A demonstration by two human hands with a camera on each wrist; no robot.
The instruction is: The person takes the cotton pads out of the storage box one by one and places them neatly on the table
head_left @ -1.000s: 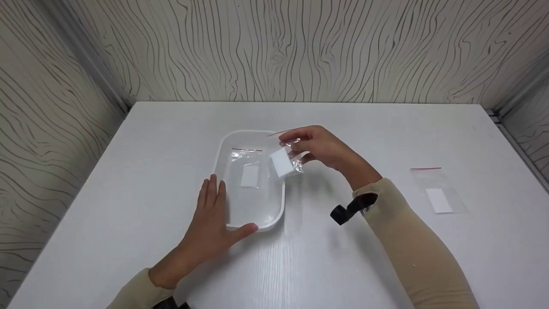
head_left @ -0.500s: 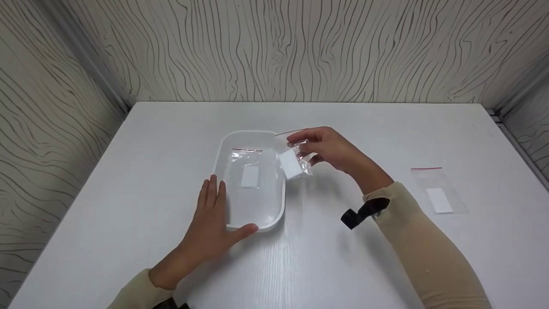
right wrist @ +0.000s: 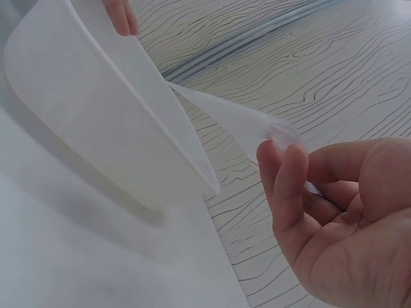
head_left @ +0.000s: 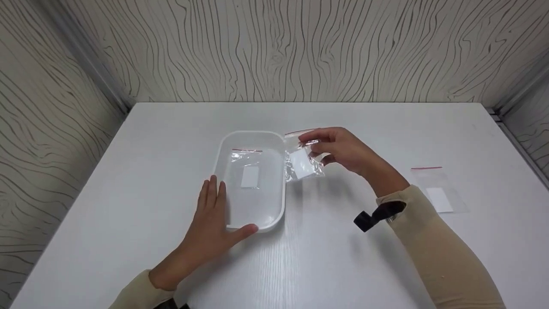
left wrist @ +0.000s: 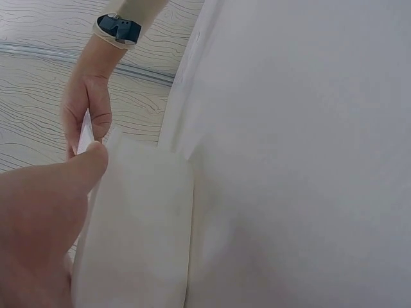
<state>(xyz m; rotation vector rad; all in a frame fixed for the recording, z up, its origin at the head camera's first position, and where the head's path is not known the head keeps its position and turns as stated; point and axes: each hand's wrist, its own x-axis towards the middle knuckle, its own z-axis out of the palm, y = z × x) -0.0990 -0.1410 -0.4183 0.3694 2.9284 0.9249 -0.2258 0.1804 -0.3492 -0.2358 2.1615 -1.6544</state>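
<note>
A white plastic tray (head_left: 276, 214) stands on the table. My left hand (head_left: 210, 227) rests against its near left corner, fingers straight along the left side and thumb at the front rim. In the tray lies a clear zip bag (head_left: 236, 163) with a red seal line and a white rectangle on it. Just beyond the tray's right rim, my right hand (head_left: 339, 150) pinches another such zip bag (head_left: 301, 164) by its right side. The right wrist view has the bag (right wrist: 244, 122) stretching from the fingertips (right wrist: 295, 157) towards the tray's rim.
Farther right on the white table (head_left: 343, 274) lies another zip bag (head_left: 439, 199) with a red seal line, partly behind the right sleeve. Wood-patterned panels (head_left: 279, 51) enclose the table at the back and sides.
My right hand has drawn its zip bag rightward, from over the tray to beside its right rim. The left hand, the tray and the bag inside have stayed put.
</note>
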